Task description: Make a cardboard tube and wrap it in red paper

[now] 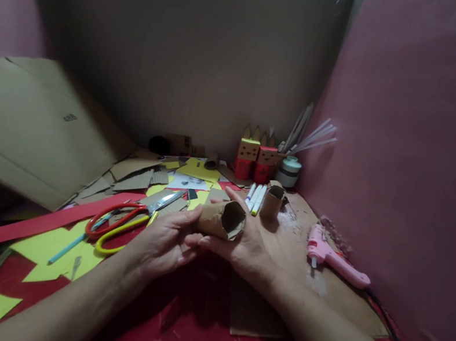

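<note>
A short brown cardboard tube [213, 218] lies sideways between my hands, its hollow end turned toward the right. My left hand [169, 241] has its fingers closed on the tube's left side. Around the other end curls my right hand [247, 250], thumb in front and fingers behind. Just left of my hands rest large scissors [126, 223] with red and yellow handles. Beyond my right hand stands another cardboard tube [272, 202], upright, with several white-bodied markers [255, 199] beside it.
On the right, a pink glue gun [334, 257] lies on a cardboard sheet. Two decorated tube figures [246, 159] stand at the back beside a jar [288, 172]. Yellow paper [60, 247], a red strip [42, 223] and a blue pen [68, 248] lie left. A large cardboard panel [20, 122] leans there.
</note>
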The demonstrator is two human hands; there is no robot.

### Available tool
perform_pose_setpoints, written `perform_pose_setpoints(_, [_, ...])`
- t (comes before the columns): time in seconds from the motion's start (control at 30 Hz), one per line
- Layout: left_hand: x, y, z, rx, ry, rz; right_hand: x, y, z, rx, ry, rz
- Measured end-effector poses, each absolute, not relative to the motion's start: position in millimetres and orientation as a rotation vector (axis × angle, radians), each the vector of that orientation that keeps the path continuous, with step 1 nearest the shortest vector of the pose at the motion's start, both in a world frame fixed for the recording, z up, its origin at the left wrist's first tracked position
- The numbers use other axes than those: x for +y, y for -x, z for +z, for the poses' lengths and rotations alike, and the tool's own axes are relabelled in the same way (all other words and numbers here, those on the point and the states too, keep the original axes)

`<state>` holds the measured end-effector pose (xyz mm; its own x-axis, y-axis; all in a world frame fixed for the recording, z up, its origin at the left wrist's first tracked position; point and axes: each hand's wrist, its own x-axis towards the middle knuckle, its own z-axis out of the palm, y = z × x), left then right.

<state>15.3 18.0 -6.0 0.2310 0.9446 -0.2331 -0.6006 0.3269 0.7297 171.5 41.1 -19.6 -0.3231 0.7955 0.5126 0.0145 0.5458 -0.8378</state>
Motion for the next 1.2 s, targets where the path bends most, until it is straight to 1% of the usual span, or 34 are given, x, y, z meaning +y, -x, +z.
perform_pose_setpoints(0.13, [13.5, -20.3, -6.9, 0.959, -0.806, 1.120, 42.0, -172.6, -20.8, -1.718, 0.658, 0.920])
perform_pose_setpoints(0.23, [11.9, -18.2, -3.4, 1.148, -1.003, 1.201, 44.9, -172.7, -22.8, -1.741, 0.698, 0.878])
perform_pose_setpoints(0.33, [12.0, -15.3, 0.2, 1.188, -1.076, 1.283, 43.9, -172.9, -19.2, -1.770, 0.700, 0.858])
perform_pose_setpoints(0.4, [12.0, -15.1, 0.6, 1.148, -1.081, 1.306, 42.1, -173.3, -14.5, -1.728, 0.747, 0.946])
perform_pose_setpoints(0.47, [11.3, -16.5, -0.7, 1.125, -1.080, 1.297, 42.6, -173.5, -11.2, -1.637, 0.762, 1.127])
perform_pose_setpoints(0.57, [9.2, -19.4, -3.4, 1.134, -1.140, 1.226, 50.2, -172.7, -13.5, -1.494, 0.689, 1.311])
perform_pose_setpoints(0.77, [6.6, -24.6, -3.4, 1.199, -1.302, 1.117, 61.6, -171.6, -23.7, -1.425, 0.588, 1.391])
perform_pose_setpoints(0.9, [5.8, -28.3, -8.6, 1.203, -1.533, 1.078, 56.6, -172.0, -21.3, -1.418, 0.550, 1.452])
perform_pose_setpoints(1.0, [5.6, -27.6, -14.0, 1.263, -1.750, 1.113, 56.4, -170.1, -23.5, -1.331, 0.493, 1.538])
perform_pose_setpoints(1.1, [5.6, -25.0, -15.9, 1.458, -1.910, 1.120, 58.6, -168.0, -28.3, -1.185, 0.545, 1.665])
perform_pose_setpoints(1.2, [4.7, -23.9, -15.3, 1.532, -1.972, 1.133, 60.6, -168.4, -30.1, -1.142, 0.667, 1.696])
